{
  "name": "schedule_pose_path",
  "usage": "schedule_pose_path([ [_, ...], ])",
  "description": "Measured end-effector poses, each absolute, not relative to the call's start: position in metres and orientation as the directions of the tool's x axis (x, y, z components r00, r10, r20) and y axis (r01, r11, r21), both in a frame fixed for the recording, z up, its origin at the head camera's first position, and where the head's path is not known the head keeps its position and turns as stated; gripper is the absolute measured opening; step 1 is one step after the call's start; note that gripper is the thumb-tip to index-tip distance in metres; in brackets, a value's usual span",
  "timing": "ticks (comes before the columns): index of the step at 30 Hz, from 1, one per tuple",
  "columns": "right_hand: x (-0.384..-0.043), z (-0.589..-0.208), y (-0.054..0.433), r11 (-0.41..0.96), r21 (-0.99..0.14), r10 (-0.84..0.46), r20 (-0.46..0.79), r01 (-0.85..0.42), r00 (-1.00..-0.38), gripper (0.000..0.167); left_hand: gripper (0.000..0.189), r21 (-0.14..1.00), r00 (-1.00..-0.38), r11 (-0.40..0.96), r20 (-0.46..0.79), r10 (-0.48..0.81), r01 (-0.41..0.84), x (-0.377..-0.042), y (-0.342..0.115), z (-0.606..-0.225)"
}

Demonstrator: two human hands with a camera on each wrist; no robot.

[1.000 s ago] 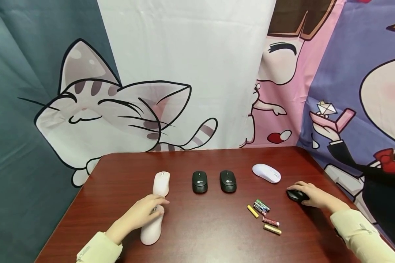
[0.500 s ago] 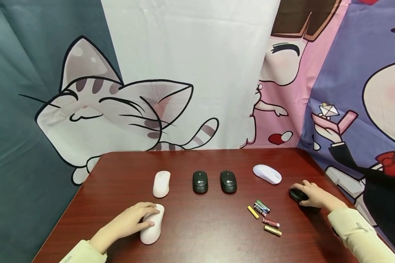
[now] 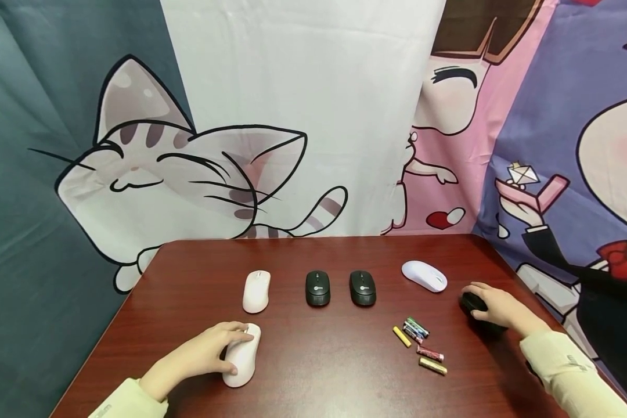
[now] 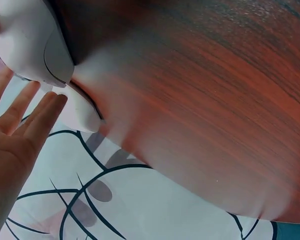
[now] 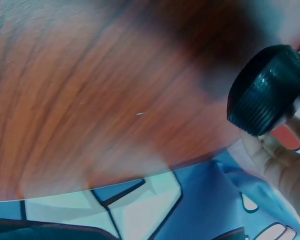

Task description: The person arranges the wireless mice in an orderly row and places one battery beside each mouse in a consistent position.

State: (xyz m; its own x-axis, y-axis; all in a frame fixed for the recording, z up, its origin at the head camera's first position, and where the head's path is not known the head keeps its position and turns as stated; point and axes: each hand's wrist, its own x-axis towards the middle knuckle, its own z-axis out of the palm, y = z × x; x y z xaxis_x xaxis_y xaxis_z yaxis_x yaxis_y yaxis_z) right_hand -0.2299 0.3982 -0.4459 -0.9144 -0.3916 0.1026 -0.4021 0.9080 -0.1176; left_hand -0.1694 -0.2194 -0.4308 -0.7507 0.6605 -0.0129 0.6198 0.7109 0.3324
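Note:
In the head view my left hand (image 3: 206, 353) reaches over the left side of the nearer white computer mouse (image 3: 244, 363), fingers at its front and thumb at its near left edge. The left wrist view shows fairly straight fingers (image 4: 37, 107) close against this white mouse (image 4: 32, 37). My right hand (image 3: 498, 307) grips a black computer mouse (image 3: 472, 305) near the table's right edge. From the right wrist the black mouse (image 5: 267, 87) appears tilted, with fingers (image 5: 277, 157) around its far side; much of that hand is out of frame.
Another white mouse (image 3: 256, 292) lies behind the first. Two black mice (image 3: 317, 289) stand side by side in the middle, and a white mouse (image 3: 424, 276) lies at the back right. Several small batteries (image 3: 414, 331) are scattered right of centre on the brown table (image 3: 313, 360).
My left hand has drawn back from between the two white mice to the nearer one's left side, its thumb sliding toward me. The right hand and its black mouse have shifted slightly right.

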Motion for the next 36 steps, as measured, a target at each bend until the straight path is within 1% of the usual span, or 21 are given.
schedule_pose_path([
  [4,-0.23,-0.436,0.387,0.921,-0.134,-0.351,0.121,-0.366,-0.929,0.047,0.057,0.346,-0.75,0.712,-0.038,0.661,0.61,-0.17,-0.218,-0.429],
  [9,-0.228,-0.424,0.366,0.935,-0.172,-0.293,0.12,-0.311,-0.948,0.047,0.057,0.34,-0.751,0.712,-0.026,0.659,0.614,-0.171,-0.218,-0.431],
  [17,-0.228,-0.405,0.333,0.931,-0.191,-0.289,0.139,-0.312,-0.947,0.044,0.057,0.329,-0.748,0.705,0.004,0.664,0.628,-0.17,-0.22,-0.435],
  [24,-0.224,-0.393,0.298,0.933,-0.238,-0.238,0.157,-0.27,-0.959,0.044,0.056,0.307,-0.732,0.691,0.031,0.68,0.655,-0.169,-0.224,-0.436],
  [28,-0.223,-0.391,0.277,0.927,-0.245,-0.242,0.19,-0.285,-0.951,0.044,0.056,0.298,-0.723,0.682,0.041,0.689,0.668,-0.169,-0.225,-0.436],
  [32,-0.224,-0.389,0.254,0.917,-0.243,-0.267,0.219,-0.318,-0.938,0.041,0.056,0.305,-0.729,0.687,0.033,0.684,0.659,-0.169,-0.224,-0.435],
  [36,-0.226,-0.384,0.23,0.908,-0.241,-0.295,0.21,-0.342,-0.932,0.036,0.056,0.306,-0.738,0.7,0.013,0.675,0.645,-0.168,-0.221,-0.433],
])
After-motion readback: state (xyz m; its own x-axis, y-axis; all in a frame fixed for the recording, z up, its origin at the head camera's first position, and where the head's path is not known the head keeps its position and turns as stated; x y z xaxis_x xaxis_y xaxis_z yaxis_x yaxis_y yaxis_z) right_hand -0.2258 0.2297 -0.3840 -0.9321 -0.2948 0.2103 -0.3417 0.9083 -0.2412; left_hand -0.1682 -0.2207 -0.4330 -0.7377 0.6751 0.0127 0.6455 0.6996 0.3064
